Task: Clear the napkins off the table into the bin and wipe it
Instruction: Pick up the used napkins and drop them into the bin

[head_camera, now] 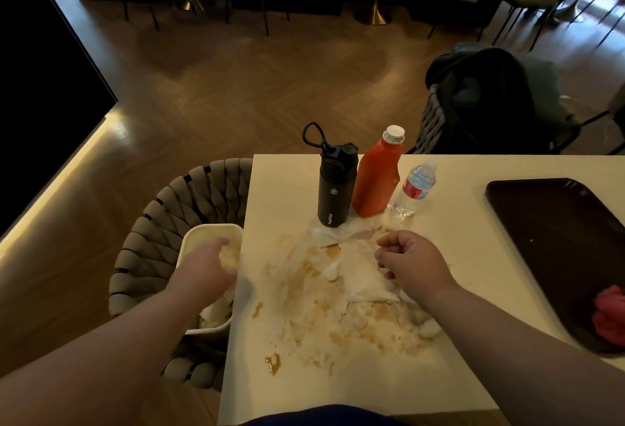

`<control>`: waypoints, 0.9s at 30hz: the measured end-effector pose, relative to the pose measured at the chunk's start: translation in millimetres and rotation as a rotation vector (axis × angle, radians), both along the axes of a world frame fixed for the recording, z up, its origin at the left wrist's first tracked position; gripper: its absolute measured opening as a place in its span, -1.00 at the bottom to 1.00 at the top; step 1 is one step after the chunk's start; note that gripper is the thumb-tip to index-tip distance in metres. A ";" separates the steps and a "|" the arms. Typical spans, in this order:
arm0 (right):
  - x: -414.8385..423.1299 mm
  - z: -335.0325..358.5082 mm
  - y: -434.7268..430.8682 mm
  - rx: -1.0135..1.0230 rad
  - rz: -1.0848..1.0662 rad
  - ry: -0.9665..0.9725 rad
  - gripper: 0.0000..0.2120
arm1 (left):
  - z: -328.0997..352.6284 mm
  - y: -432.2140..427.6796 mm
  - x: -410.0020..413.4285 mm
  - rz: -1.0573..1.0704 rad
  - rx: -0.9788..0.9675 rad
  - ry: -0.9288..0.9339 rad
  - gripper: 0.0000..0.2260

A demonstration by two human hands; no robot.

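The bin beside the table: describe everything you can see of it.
The bin is a cream, smooth-walled tub with rounded corners, plastic by the look, open-topped. It stands upright on the seat of a woven chair, close against the edge of the table. Crumpled, stained napkins lie inside. The left hand reaches over its opening, fingers extended; contact cannot be told.

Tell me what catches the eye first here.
Soggy, brown-stained napkins sprawl across the middle of the white table, the right hand gripping them. The left hand hangs over a cream bin on the woven chair at the table's left. An orange-red bottle stands at the far edge.
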State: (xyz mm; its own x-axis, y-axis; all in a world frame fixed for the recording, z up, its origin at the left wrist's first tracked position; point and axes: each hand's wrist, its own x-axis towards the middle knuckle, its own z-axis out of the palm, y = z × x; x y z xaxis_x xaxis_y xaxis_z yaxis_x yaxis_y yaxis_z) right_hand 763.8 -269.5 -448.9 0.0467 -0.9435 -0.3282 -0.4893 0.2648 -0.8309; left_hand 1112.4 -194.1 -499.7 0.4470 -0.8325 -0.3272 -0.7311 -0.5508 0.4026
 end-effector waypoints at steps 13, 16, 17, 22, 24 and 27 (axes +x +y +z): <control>-64.8 -6.2 15.0 -0.044 -0.086 0.210 -0.79 | 37.9 -38.8 -143.0 -0.458 -0.037 0.138 -0.57; -76.6 -9.9 22.5 -0.033 -0.106 0.210 -0.78 | 34.4 -42.4 -157.6 -0.511 -0.023 0.131 -0.58; -79.7 -10.5 24.7 -0.037 -0.108 0.211 -0.78 | 33.7 -43.9 -162.3 -0.540 -0.026 0.106 -0.57; -91.3 -10.1 31.7 -0.062 -0.099 0.229 -0.75 | 26.5 -54.6 -191.4 -0.854 0.035 -0.237 -0.44; -94.0 -8.4 33.8 -0.070 -0.089 0.235 -0.74 | 21.1 -58.7 -205.4 -0.907 0.076 -0.265 -0.44; -99.1 -5.9 37.6 -0.081 -0.087 0.219 -0.73 | 12.6 -63.0 -222.8 -0.915 0.115 -0.257 -0.47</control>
